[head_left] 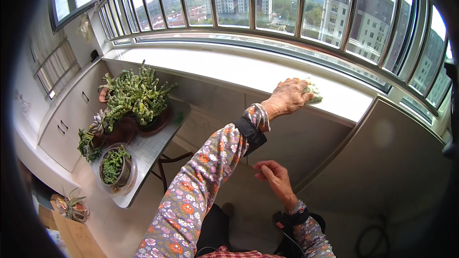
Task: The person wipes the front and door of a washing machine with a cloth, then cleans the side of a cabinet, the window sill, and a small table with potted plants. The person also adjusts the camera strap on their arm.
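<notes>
My left hand (288,96) reaches out to the white window sill (210,66) and presses down on a crumpled pale green-and-white cloth (313,91). Its fingers are bent over the cloth, which shows past them at the sill's front edge. Lower down, my right hand (277,180) hangs in the air in front of my body. Its fingers are loosely curled and somewhat apart, with nothing visible in them. Both arms wear flowered sleeves, with a black band (250,134) at the left wrist and a black strap (292,217) at the right.
Metal bars (252,0) run along the window behind the sill. At left, a small table (148,155) carries several potted succulents (143,91) and a round pot (114,168). A large grey panel (377,162) stands at right. A spiky plant (71,206) and a cardboard box (79,236) are lower left.
</notes>
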A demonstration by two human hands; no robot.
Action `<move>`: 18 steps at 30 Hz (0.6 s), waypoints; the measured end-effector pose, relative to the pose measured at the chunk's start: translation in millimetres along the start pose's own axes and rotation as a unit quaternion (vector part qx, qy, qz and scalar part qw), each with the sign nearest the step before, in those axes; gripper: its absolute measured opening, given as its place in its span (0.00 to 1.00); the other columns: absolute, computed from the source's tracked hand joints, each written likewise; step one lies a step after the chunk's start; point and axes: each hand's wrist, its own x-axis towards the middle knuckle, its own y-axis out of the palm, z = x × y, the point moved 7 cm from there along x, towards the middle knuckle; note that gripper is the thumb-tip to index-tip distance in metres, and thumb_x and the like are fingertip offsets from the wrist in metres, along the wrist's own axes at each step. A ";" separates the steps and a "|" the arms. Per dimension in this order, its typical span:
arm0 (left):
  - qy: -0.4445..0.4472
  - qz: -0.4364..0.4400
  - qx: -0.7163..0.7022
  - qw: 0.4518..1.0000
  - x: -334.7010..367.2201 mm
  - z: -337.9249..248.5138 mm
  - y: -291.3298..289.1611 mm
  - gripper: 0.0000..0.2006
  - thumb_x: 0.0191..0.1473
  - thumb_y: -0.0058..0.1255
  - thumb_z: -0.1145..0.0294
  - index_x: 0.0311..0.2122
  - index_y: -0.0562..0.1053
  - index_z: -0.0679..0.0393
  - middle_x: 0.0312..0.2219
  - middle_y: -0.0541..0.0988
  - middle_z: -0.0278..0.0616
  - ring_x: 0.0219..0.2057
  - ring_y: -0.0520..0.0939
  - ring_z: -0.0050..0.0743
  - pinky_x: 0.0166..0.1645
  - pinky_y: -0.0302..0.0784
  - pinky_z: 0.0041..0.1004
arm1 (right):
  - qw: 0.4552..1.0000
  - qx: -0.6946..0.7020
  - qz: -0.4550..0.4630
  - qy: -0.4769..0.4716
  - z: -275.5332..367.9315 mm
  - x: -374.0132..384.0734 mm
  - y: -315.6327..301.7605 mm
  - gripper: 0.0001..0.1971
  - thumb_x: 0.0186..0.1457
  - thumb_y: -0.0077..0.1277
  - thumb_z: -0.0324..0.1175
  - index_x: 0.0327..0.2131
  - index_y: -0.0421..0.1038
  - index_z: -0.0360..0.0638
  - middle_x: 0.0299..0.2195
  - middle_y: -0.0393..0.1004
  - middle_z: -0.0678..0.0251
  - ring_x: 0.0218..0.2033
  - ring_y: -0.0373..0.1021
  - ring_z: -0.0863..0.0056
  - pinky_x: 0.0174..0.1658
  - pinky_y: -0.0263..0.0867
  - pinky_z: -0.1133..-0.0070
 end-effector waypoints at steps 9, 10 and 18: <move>0.009 0.037 0.031 0.999 20.4 23.4 -4.5 0.23 0.62 0.42 0.54 0.57 0.69 0.53 0.48 0.74 0.53 0.54 0.72 0.50 0.60 0.64 0.42 | 0.995 -0.042 0.069 0.063 -72.4 19.5 -28.9 0.12 0.63 0.46 0.34 0.44 0.72 0.36 0.38 0.76 0.69 0.36 0.72 0.82 0.41 0.70 0.81; -0.035 0.027 0.060 0.997 15.1 57.0 -19.0 0.22 0.62 0.42 0.54 0.57 0.69 0.55 0.48 0.75 0.53 0.53 0.73 0.51 0.59 0.65 0.42 | 0.996 -0.038 0.062 0.057 -68.9 20.6 -32.9 0.12 0.63 0.46 0.34 0.44 0.72 0.36 0.38 0.76 0.68 0.36 0.72 0.82 0.41 0.70 0.81; -0.282 -0.072 0.223 0.930 -54.4 222.1 -129.3 0.26 0.60 0.42 0.51 0.60 0.66 0.52 0.52 0.72 0.57 0.54 0.72 0.58 0.59 0.66 0.46 | 0.996 -0.046 0.064 0.034 -55.0 1.0 -52.8 0.12 0.64 0.45 0.34 0.45 0.72 0.36 0.40 0.77 0.66 0.37 0.73 0.80 0.42 0.70 0.79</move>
